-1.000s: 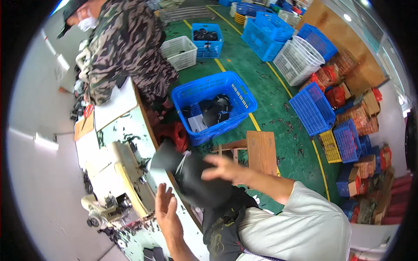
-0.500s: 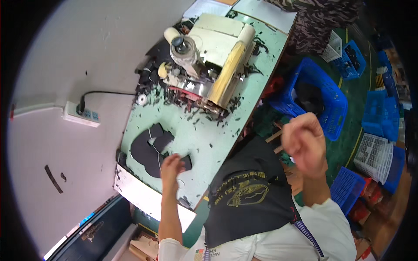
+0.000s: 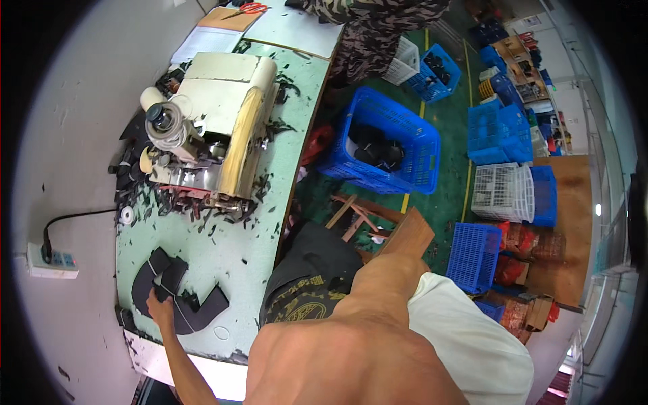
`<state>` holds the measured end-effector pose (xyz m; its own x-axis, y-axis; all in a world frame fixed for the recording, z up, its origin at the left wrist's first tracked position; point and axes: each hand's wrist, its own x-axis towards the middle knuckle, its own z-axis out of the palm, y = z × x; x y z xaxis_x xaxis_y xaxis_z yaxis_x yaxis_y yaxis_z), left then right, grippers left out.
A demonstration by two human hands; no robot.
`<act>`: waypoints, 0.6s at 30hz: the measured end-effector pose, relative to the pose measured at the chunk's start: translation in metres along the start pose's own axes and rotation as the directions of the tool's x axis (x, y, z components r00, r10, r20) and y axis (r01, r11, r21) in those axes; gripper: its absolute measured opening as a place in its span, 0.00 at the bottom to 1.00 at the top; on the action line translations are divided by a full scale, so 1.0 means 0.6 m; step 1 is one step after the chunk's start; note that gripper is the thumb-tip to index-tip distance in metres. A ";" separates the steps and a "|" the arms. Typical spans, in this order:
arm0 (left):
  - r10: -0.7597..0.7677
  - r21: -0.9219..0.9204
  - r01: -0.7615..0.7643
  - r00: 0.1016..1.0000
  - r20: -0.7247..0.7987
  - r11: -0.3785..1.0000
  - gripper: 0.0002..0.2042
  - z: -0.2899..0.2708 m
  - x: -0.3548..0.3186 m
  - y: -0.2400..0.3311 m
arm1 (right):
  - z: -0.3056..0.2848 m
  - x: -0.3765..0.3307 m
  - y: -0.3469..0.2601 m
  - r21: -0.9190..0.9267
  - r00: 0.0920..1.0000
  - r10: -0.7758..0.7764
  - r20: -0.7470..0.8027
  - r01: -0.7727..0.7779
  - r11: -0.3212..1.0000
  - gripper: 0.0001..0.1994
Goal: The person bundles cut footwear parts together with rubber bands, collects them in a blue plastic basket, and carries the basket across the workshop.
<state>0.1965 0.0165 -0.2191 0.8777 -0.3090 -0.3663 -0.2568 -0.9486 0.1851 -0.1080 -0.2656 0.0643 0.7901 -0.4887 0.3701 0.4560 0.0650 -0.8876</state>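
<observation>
Several black curved cut pieces (image 3: 179, 300) lie in a small pile near the front left of the pale green table (image 3: 250, 250). My left hand (image 3: 160, 308) is on the pile's left side, fingers curled on one piece. My right upper arm fills the lower middle of the view, bent up close to the camera, and its hand is out of sight. A black apron (image 3: 307, 283) covers my lap beside the table edge.
A cream sewing machine (image 3: 216, 121) stands further back on the table amid black scraps. A power strip (image 3: 50, 262) hangs on the wall at left. On the green floor are a blue crate (image 3: 422, 162) of black parts, a wooden stool (image 3: 388, 233) and more baskets. A person in camouflage (image 3: 378, 27) stands at the top.
My head has turned from the floor crates back to the table. My left hand has come down onto the black pieces, and my right arm has swung up close to the camera.
</observation>
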 end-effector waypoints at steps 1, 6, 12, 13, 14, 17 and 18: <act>0.016 0.007 -0.016 1.000 0.019 1.000 0.32 -0.002 0.008 -0.002 | 0.011 0.001 0.000 0.009 1.000 -0.008 0.017 0.008 1.000 0.05; 0.042 -0.048 -0.037 0.992 0.121 0.998 0.27 0.007 0.025 -0.034 | 0.025 0.029 0.006 0.140 0.991 -0.054 0.124 0.037 0.989 0.04; 0.049 -0.194 0.007 0.958 0.282 0.981 0.16 -0.100 -0.090 0.060 | 0.000 0.061 -0.017 0.351 0.964 -0.160 0.211 0.078 0.933 0.04; 0.084 -0.301 0.009 0.952 0.294 0.954 0.15 -0.109 -0.111 0.057 | -0.010 0.071 -0.022 0.392 0.957 -0.181 0.228 0.080 0.916 0.04; 0.132 -0.407 0.004 0.943 0.304 0.913 0.14 -0.115 -0.130 0.067 | 0.000 0.072 -0.023 0.423 0.950 -0.203 0.238 0.086 0.902 0.05; 0.039 -0.646 0.296 0.892 0.451 0.704 0.13 -0.170 -0.207 0.131 | -0.001 0.092 -0.020 0.516 0.923 -0.268 0.277 0.093 0.851 0.06; 0.145 -0.770 0.317 0.874 0.465 0.554 0.15 -0.180 -0.229 0.138 | 0.000 0.093 -0.023 0.546 0.914 -0.289 0.286 0.093 0.833 0.06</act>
<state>0.0984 -0.0121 -0.0553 0.5415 -0.4394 -0.7167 0.4478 -0.5708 0.6882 -0.0699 -0.2939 0.0974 0.7069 -0.2168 0.6732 0.6768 0.4837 -0.5549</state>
